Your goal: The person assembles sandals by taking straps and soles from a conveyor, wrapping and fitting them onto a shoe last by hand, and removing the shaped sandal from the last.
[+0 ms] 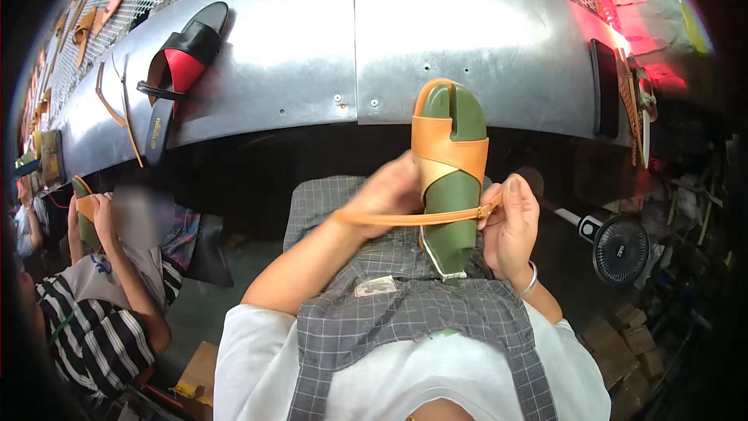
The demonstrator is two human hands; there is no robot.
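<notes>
In front of my lap, a tan leather sandal upper (436,140) with crossed bands is fitted over a green shoe last (456,226), its toe pointing at the bench. My left hand (387,187) is wrapped against the last's left side, slightly blurred, with its fingertips hidden behind it. A thin tan ankle strap (389,219) loops out past my left wrist and crosses over the last to a small buckle (485,211). On the right side, my right hand (510,222) pinches the strap's end by the buckle between closed fingers.
A metal bench (273,62) curves ahead, carrying a black sandal with red lining (185,66), thin straps (117,105) and a phone (603,86). A small black fan (621,249) stands right. At left, another person (101,288) handles a similar green last (86,222).
</notes>
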